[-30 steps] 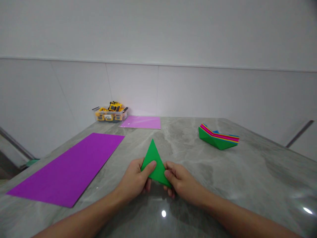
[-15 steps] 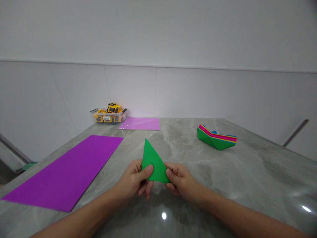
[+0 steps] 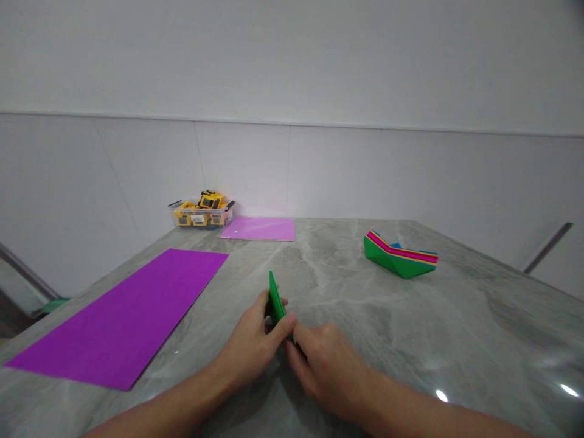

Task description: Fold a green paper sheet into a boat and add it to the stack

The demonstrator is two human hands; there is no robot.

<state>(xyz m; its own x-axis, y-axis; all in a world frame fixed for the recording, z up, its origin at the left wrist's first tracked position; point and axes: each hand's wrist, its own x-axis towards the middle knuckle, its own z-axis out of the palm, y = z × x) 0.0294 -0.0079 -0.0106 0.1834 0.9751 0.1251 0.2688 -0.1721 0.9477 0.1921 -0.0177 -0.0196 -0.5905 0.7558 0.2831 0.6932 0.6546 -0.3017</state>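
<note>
A folded piece of green paper (image 3: 274, 298) is held between my two hands above the table, turned nearly edge-on so that only a narrow strip of it shows. My left hand (image 3: 255, 340) grips its left side, thumb across the near part and fingertips behind. At the lower end, my right hand (image 3: 326, 362) pinches the paper between thumb and fingers, touching the left thumb. The paper's lower corner is mostly hidden by the fingers.
A large purple sheet (image 3: 128, 316) lies on the grey marbled table (image 3: 337, 280) to the left. Nested paper boats (image 3: 401, 258), green outermost, sit at right. Farther back are a pink sheet (image 3: 260, 229) and a clear box (image 3: 201, 214) of yellow toy vehicles.
The green paper has turned from showing its broad triangular face to nearly edge-on. My right hand has moved left and rolled over, close against my left hand.
</note>
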